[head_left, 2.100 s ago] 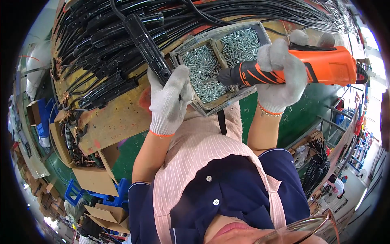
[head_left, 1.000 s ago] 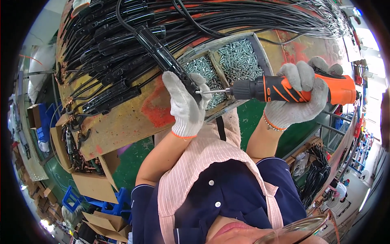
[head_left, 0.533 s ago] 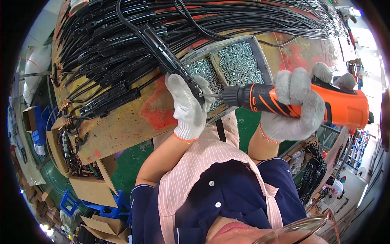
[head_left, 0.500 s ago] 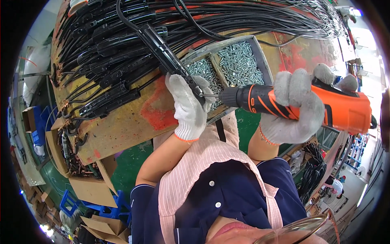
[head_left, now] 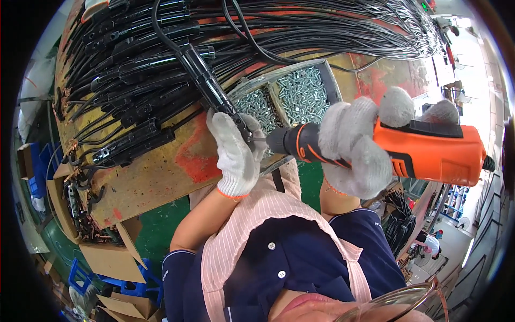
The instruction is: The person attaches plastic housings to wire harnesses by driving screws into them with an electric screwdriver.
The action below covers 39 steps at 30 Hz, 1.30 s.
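Note:
My gloved left hand (head_left: 236,153) is closed round the lower end of a black plastic housing (head_left: 206,80) with a cable running from its top. In my gloved right hand (head_left: 359,145) is an orange and black power screwdriver (head_left: 429,153), its fingers wrapped round the body. The driver's bit (head_left: 261,139) points left and meets the end of the housing between my left thumb and fingers; the exact contact is too small to make out. Behind both hands stands a divided tray (head_left: 333,80) of small silver screws (head_left: 303,94).
Several more black housings (head_left: 142,145) lie on the left of the worn table (head_left: 145,185), and long black cables (head_left: 322,40) stretch across its far side. Cardboard boxes (head_left: 115,263) and blue stools (head_left: 80,276) stand at the lower left. A cable bundle (head_left: 399,217) hangs at the right.
The scene has shifted a little left in view. My right hand and the driver have turned slightly, with the fingers further forward on the body. Both hands keep their hold.

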### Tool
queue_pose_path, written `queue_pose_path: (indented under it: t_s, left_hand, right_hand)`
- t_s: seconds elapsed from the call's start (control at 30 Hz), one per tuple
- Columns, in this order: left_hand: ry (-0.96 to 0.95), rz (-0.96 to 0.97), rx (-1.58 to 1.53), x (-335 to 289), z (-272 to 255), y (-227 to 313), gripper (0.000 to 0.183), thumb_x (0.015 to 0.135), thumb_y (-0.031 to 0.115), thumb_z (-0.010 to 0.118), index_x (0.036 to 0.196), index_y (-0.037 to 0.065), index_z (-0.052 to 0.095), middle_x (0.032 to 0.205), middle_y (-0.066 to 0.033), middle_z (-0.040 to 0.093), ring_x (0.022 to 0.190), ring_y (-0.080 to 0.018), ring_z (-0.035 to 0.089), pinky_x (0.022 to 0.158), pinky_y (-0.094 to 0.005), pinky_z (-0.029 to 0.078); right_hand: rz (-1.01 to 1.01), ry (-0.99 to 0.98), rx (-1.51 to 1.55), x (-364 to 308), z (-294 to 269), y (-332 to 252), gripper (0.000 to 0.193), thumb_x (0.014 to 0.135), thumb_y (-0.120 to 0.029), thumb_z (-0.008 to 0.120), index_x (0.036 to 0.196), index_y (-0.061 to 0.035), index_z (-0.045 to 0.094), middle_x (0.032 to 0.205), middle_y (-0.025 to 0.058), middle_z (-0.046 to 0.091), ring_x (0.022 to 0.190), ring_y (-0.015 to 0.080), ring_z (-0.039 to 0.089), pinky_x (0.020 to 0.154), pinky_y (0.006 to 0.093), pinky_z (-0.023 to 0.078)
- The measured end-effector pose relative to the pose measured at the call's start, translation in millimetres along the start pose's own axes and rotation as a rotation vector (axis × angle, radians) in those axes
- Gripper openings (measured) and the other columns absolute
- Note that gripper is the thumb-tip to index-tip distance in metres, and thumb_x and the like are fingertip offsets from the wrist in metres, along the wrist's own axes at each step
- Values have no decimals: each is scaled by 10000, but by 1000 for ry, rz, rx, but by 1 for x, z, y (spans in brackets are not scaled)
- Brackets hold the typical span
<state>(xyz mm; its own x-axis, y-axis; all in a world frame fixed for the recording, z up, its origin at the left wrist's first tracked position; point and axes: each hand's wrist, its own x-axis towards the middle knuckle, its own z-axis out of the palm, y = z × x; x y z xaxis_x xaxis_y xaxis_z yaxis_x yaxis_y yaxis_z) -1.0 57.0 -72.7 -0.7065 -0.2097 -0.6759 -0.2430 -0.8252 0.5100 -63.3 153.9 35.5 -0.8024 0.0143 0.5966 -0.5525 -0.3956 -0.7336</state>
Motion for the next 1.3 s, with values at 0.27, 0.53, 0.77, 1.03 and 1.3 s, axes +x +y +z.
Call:
queue_pose_path:
  t_s: [0.27, 0.53, 0.77, 1.03, 1.3]
  left_hand:
    - [-134, 171, 52, -3, 3, -5, 483, 956, 470, 511, 1292, 153, 370, 747, -8, 529, 500, -115, 470, 446, -243, 403]
    - [11, 205, 209, -15, 21, 5, 629, 897, 22, 591, 1431, 149, 283, 803, -1, 492, 510, -78, 441, 439, -238, 376]
    - [76, 199, 249, -12, 20, 3, 620, 909, -7, 568, 1437, 167, 292, 784, 3, 504, 503, -82, 459, 432, -233, 391]
    - [116, 172, 265, -14, 30, 8, 647, 890, -26, 569, 1436, 162, 277, 869, -36, 550, 498, -81, 465, 427, -232, 383]
    - [-52, 241, 154, -10, 20, 4, 674, 867, -47, 575, 1412, 153, 234, 970, -112, 610, 447, -87, 447, 386, -216, 348]
  right_hand:
    - [-48, 98, -35, 16, -56, 3, 556, 776, 79, 531, 1302, 17, 363, 832, 109, 539, 536, 172, 498, 513, 295, 444]
    - [-16, 327, -69, 12, -97, 41, 897, 747, 125, 540, 1461, -223, 125, 890, 116, 567, 566, 182, 570, 553, 362, 526]
    - [127, 318, -129, 6, -97, 60, 757, 745, 130, 565, 1381, -110, 231, 782, 96, 561, 571, 176, 578, 573, 354, 529]
    - [55, 324, -8, 26, -98, 36, 314, 825, -26, 543, 1128, -26, 461, 645, 19, 413, 557, 117, 361, 560, 276, 340]
    - [117, 456, 560, 31, -110, 21, 124, 876, -7, 562, 997, -4, 537, 700, 11, 480, 634, 90, 432, 608, 264, 409]
